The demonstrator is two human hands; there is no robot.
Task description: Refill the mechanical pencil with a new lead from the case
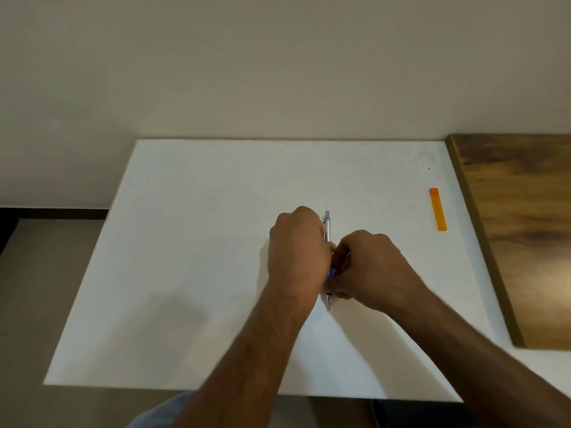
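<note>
Both hands meet over the middle of the white rectangular tabletop (185,242). The left hand (296,251) and the right hand (370,270) curl their fingers around the slim silver-and-blue mechanical pencil (328,230), its tip pointing toward the person. The translucent orange plastic lead case (438,209) lies well apart, near the table's right edge.

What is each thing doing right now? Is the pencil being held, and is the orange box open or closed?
mechanical pencil: held by both hands, cap end pointing away, tip toward the person.
left hand: fingers curled round the pencil's upper part.
right hand: fingers curled round the pencil's lower part.
orange lead case: lying flat on the white table, untouched, far right; looks closed.
</note>
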